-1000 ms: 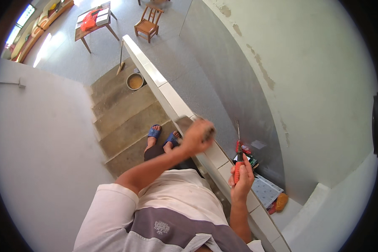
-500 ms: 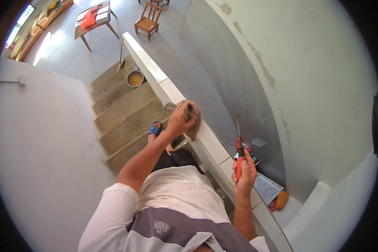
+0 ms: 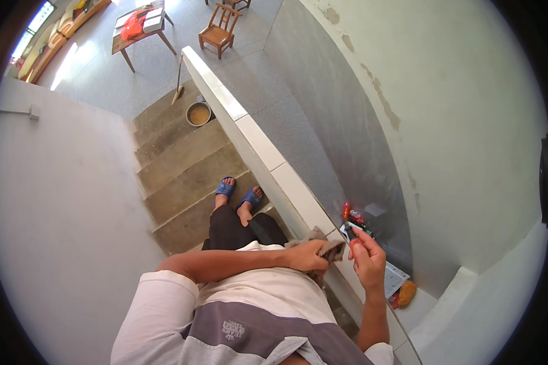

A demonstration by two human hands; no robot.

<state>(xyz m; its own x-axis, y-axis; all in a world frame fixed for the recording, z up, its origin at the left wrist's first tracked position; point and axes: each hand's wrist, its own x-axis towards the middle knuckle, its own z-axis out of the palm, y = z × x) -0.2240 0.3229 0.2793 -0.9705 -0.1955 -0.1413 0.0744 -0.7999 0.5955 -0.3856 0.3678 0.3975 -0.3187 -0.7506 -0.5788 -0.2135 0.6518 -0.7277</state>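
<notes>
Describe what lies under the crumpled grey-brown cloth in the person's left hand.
The crumpled grey-brown cloth, gripped by the left hand, rests on the white tiled top of the stair wall. The tile directly beneath it is covered, so its state cannot be seen.

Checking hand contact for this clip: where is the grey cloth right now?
In the head view, the grey cloth is bunched in the left hand on the white tiled ledge, beside the right hand.

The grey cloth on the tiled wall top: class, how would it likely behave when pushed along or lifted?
The grey cloth bunches under the left hand, so it is probably floppy and would sag when lifted. It looks thin, likely light. On the smooth white tiled wall top, it would probably slide easily.
</notes>
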